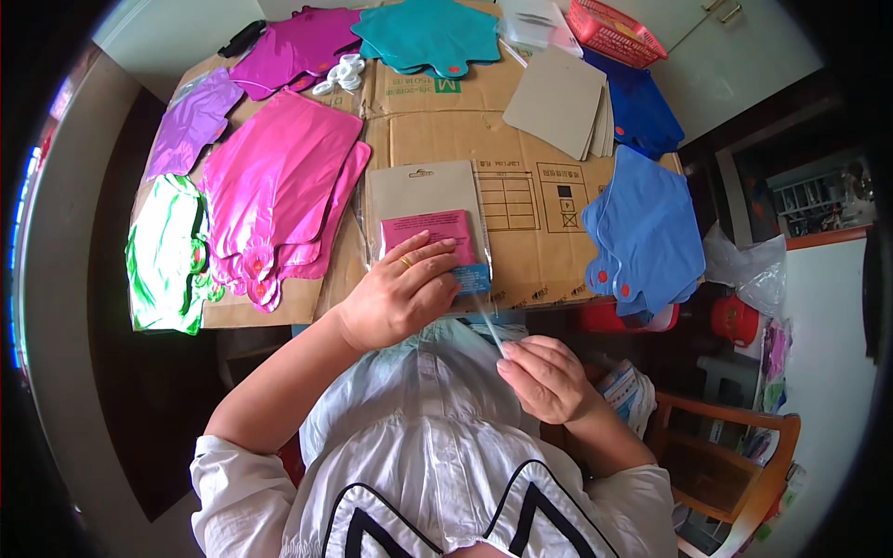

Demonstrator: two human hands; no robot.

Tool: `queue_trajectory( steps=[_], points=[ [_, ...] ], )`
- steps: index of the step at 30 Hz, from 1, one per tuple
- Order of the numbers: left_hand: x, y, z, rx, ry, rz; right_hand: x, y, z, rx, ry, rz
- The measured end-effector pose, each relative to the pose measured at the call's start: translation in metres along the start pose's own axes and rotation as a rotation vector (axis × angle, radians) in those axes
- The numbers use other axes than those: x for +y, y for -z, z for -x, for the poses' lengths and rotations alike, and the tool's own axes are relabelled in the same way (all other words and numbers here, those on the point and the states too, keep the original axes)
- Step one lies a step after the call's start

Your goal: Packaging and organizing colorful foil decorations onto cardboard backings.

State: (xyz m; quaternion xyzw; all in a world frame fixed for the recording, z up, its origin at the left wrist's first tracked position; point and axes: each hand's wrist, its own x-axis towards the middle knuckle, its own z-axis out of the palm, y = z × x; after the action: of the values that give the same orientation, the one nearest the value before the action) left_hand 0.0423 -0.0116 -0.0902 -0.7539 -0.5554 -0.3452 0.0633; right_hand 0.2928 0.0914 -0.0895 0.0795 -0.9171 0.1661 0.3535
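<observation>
Clear plastic sleeve (pixel 430 223) with a grey backing card and a folded magenta balloon inside lies on the cardboard-covered surface (pixel 521 139), pressed flat under the left hand (pixel 402 290). Just below the surface edge, the right hand (pixel 544 377) pinches a thin clear strip (pixel 490 325) running from the sleeve's lower end. Pink foil balloons (pixel 274 186) lie left, blue ones (pixel 646 232) right.

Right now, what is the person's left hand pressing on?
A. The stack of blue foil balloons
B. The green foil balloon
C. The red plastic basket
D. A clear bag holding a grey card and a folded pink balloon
D: the left hand lies flat on the clear bag with the grey card and folded pink balloon inside, while the right hand pinches a thin clear strip at the bag's lower edge.
</observation>
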Motion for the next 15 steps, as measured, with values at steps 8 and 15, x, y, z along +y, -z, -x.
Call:
queue_trajectory(
  steps=[8, 15],
  points=[
    [0.000, -0.001, -0.001, 0.015, 0.065, 0.064, 0.003, -0.015, -0.015, -0.100, 0.043, 0.196],
    [-0.002, -0.002, 0.001, 0.008, 0.158, 0.152, 0.004, -0.010, -0.045, -0.274, -0.182, 0.013]
  ],
)
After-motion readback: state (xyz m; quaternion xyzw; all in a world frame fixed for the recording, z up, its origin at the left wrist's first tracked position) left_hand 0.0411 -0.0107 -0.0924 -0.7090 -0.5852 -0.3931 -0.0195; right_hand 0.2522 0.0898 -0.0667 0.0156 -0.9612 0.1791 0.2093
